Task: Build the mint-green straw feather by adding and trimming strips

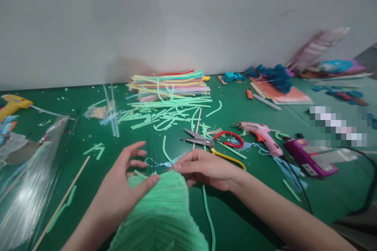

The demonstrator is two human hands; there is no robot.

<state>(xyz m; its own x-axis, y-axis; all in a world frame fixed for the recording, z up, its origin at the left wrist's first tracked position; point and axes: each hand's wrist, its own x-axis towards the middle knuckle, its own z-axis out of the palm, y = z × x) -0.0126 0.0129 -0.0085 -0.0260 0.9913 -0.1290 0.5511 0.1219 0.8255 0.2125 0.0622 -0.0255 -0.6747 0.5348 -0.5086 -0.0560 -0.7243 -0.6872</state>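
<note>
A mint-green piece built from rows of fuzzy pipe cleaners [159, 211] fills the near middle of the view. My left hand [126, 180] has its thumb resting on the upper left of this piece, with the other fingers spread behind it. At the upper right corner, the thumb and fingers of my right hand [203, 166] pinch the edge. A thin dark wire [152, 145] rises upright from the top edge, between the hands. Just beyond my right hand lie scissors [207, 141] with red and yellow handles, their blades apart.
Behind the hands lie loose green pipe cleaners [173, 115] and a multicoloured bundle [167, 84]. A pink glue gun [262, 135] and a purple device [309, 157] with a cable are on the right. On the left are a yellow glue gun [16, 104], plastic sleeves [35, 188] and a wooden stick [61, 202].
</note>
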